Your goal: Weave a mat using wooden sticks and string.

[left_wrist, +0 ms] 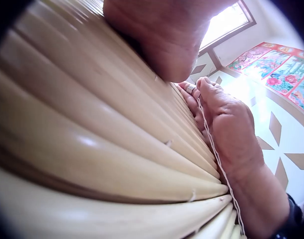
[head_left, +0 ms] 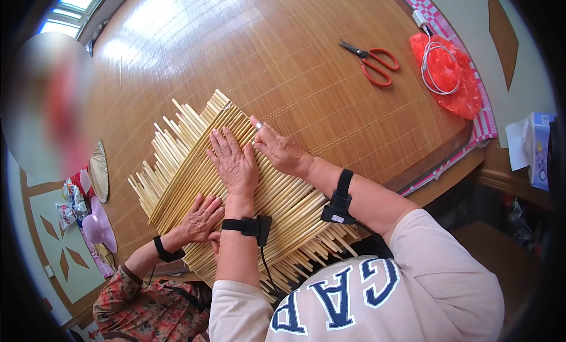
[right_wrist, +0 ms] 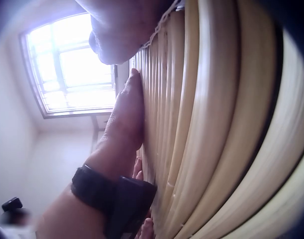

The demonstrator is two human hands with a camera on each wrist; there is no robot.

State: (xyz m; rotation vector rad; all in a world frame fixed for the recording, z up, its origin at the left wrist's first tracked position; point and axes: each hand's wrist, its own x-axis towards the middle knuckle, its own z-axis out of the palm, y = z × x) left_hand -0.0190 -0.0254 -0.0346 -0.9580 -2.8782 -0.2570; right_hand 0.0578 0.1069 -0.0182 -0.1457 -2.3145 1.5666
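Observation:
Pale, peeled stalks (head_left: 277,183) lie side by side in a mat, crossing a second layer whose uneven ends (head_left: 168,138) stick out at the left. My left hand (head_left: 234,165) rests flat on the stalks, fingers spread. Beside it, at the mat's upper right edge, is my right hand (head_left: 282,150), wearing a ring, with its index finger extended and the others curled. In the left wrist view, a thin white string (left_wrist: 220,164) runs along the stalk ends up to the right hand, which pinches it. The same twisted string (right_wrist: 164,21) shows in the right wrist view.
Another person's hand (head_left: 200,221) presses on the mat's lower left. Red-handled scissors (head_left: 377,65) lie on the bamboo-covered surface (head_left: 283,53). A red plastic bag (head_left: 463,85) with a white cable, a tissue box (head_left: 539,153) and a pink hat (head_left: 99,224) are around the edges.

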